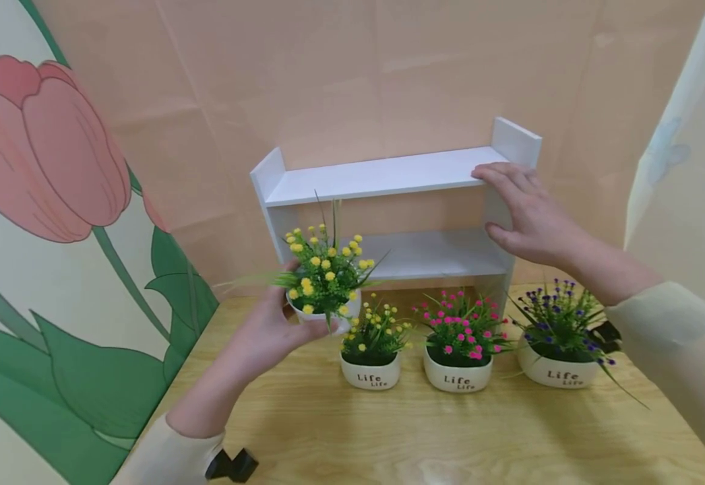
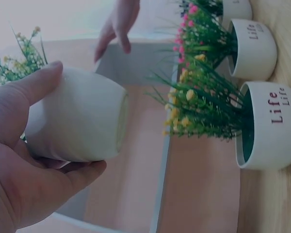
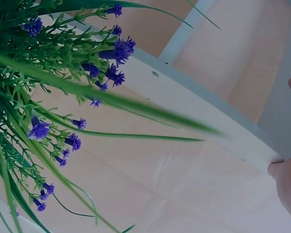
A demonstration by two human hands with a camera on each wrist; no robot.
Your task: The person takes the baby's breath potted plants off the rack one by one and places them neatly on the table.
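My left hand (image 1: 267, 337) holds a white pot (image 2: 77, 116) of yellow flowers (image 1: 328, 269), thumb on one side and fingers on the other. It is raised off the table, in front of the left part of a white two-tier shelf (image 1: 383, 176). My right hand (image 1: 528, 215) is at the shelf's right end, its fairly straight fingers at the front edge of the upper board and its thumb lower, by the side panel. In the right wrist view, part of that hand (image 3: 288, 189) touches the side panel's edge (image 3: 203, 111).
Three white "Life" pots stand in a row on the wooden table (image 1: 389, 438): yellow flowers (image 1: 371, 372), pink flowers (image 1: 458, 374) and purple flowers (image 1: 559, 370). Behind the shelf hangs a peach backdrop (image 1: 340, 81). A tulip-printed panel (image 1: 55, 155) stands at the left.
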